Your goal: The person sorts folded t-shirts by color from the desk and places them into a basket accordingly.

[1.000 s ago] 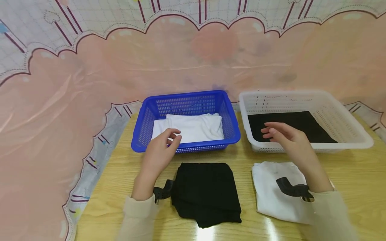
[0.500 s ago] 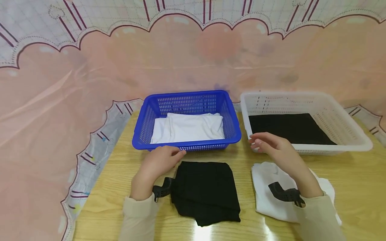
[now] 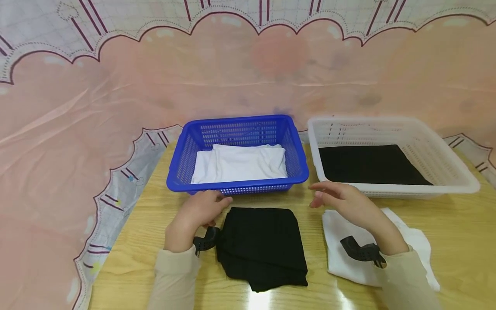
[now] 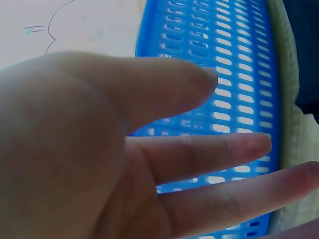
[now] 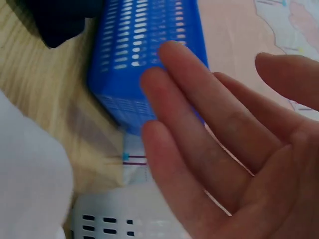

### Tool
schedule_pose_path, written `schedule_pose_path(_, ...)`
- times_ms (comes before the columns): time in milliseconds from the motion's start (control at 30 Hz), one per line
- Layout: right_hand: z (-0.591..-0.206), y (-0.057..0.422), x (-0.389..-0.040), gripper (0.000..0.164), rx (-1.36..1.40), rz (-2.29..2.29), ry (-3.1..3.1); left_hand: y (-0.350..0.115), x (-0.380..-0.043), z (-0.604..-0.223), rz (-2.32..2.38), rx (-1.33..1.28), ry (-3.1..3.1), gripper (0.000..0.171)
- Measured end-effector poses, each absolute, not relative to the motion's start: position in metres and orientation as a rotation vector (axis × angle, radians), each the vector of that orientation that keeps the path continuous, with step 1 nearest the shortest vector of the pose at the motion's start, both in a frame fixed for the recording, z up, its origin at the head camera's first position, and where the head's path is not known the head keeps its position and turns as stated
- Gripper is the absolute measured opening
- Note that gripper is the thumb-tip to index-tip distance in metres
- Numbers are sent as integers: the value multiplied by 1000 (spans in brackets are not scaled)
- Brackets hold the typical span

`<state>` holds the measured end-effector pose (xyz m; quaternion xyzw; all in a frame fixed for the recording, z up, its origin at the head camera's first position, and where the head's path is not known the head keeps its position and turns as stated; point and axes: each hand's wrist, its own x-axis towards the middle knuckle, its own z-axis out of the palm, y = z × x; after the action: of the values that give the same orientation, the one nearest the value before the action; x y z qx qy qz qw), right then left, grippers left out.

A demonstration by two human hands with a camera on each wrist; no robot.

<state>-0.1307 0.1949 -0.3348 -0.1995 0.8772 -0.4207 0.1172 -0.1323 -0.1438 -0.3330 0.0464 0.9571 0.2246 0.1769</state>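
My left hand (image 3: 199,210) hovers between the blue basket (image 3: 248,186) and a folded black cloth (image 3: 263,249), near that cloth's far left corner. Its fingers are extended with nothing in them, as the left wrist view shows against the basket's slotted wall (image 4: 229,89). Over the far edge of a folded white cloth (image 3: 348,258) is my right hand (image 3: 345,204), in front of the white basket (image 3: 418,189). In the right wrist view its fingers (image 5: 184,149) are loosely spread and hold nothing. The right forearm covers part of the white cloth.
White cloths (image 3: 248,163) lie inside the blue basket, and a black cloth (image 3: 372,163) lies inside the white one. Both baskets stand side by side at the back of the wooden table (image 3: 128,258), before a patterned pink curtain (image 3: 232,69).
Both hands have drawn back from over the baskets toward the table front. The right hand has also moved left. Cloths and baskets stay where they were.
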Motion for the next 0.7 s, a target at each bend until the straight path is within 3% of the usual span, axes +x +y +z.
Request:
schedule_pose_path(400, -355, 178, -123, 50, -705, -949, 2400, -151, -136, -355, 637, 75, 2557, 37)
schedule_pose_path(700, -360, 166, -122, 61, -607, -939, 2205, -145, -144, -363, 690, 211, 2538, 58)
